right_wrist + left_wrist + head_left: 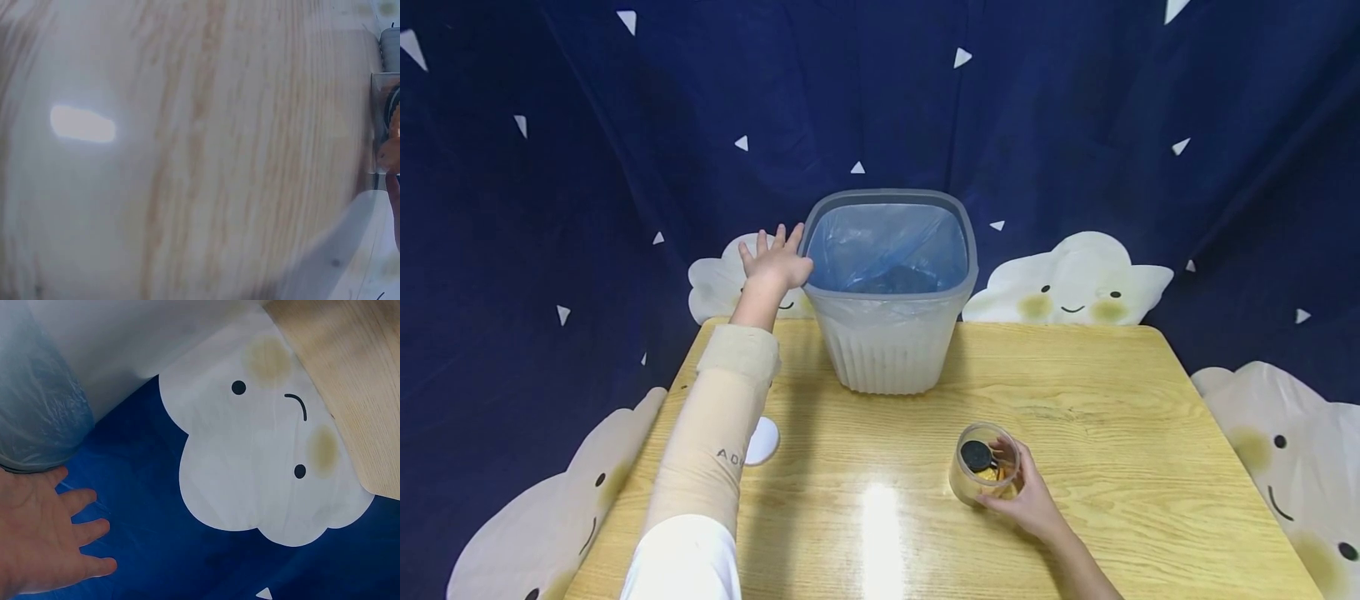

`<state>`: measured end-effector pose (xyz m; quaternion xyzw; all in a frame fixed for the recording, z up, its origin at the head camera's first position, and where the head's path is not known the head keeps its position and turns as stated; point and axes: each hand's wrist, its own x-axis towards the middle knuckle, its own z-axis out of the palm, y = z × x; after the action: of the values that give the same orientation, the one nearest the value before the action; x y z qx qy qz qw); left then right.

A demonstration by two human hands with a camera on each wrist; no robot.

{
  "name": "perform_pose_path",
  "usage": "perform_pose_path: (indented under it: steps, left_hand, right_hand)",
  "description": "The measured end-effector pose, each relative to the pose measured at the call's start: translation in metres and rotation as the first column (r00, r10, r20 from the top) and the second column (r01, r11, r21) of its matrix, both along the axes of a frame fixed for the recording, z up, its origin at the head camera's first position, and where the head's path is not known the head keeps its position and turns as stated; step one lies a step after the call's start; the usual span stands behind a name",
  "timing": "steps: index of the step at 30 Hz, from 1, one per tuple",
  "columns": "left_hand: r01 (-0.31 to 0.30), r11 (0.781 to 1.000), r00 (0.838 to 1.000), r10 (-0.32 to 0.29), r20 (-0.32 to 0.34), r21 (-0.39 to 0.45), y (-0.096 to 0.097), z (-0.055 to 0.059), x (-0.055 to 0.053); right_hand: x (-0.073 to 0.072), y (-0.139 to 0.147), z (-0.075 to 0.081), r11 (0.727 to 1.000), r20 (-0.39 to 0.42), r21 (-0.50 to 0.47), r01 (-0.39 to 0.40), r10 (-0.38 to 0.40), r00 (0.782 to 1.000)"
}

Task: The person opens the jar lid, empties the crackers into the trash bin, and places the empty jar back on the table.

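My left hand [777, 265] is at the left rim of a pale plastic trash bin [887, 346], fingers spread and thumb side right at the grey edge. In the left wrist view the same hand [40, 531] shows its straight fingers beside the bin's bluish liner [44, 394]. My right hand [1033, 504] grips a clear round jar [958, 482] from its right side, low over the table. Inside the jar lie a black disc-shaped piece [976, 455] and something yellow-orange [988, 473]. The jar [379, 125] also appears at the right edge of the right wrist view.
A white round disc [765, 440] lies on the wooden table [1090, 392], partly hidden behind my left forearm. The bin stands upright near the table's far edge. Behind it hangs a dark blue curtain [880, 92] with white triangles and smiling clouds.
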<state>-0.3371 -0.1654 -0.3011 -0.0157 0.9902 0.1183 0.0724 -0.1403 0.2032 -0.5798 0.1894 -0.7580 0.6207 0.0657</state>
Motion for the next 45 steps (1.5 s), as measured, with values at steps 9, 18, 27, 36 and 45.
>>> perform_pose_path:
  steps: [9, 18, 27, 36, 45]
  left_hand:
    - [-0.001, 1.0, 1.0, 0.001, -0.003, -0.002, 0.001, 0.0, 0.0]
    - [-0.001, 1.0, 1.0, 0.001, 0.002, 0.003, 0.0, 0.0, 0.0]
    - [-0.001, 1.0, 1.0, 0.001, 0.005, 0.008, 0.001, 0.001, 0.001]
    - [0.02, 1.0, 1.0, -0.02, -0.005, 0.001, 0.0, 0.0, -0.001]
    - [0.033, 0.999, 0.999, -0.033, 0.002, 0.009, -0.001, 0.0, -0.001]
  right_hand:
    - [0.003, -0.007, 0.012, 0.999, 0.005, 0.004, 0.045, -0.045, 0.999]
    - [-0.002, 0.0, 0.001, 0.983, 0.014, 0.077, 0.165, -0.167, 0.986]
    - [-0.012, 0.004, 0.011, 0.979, -0.032, 0.021, 0.202, -0.201, 0.979]
    - [-0.02, 0.008, 0.02, 0.976, -0.11, -0.021, 0.215, -0.216, 0.97]
    - [-0.022, 0.002, 0.052, 0.966, -0.095, -0.003, 0.259, -0.258, 0.961]
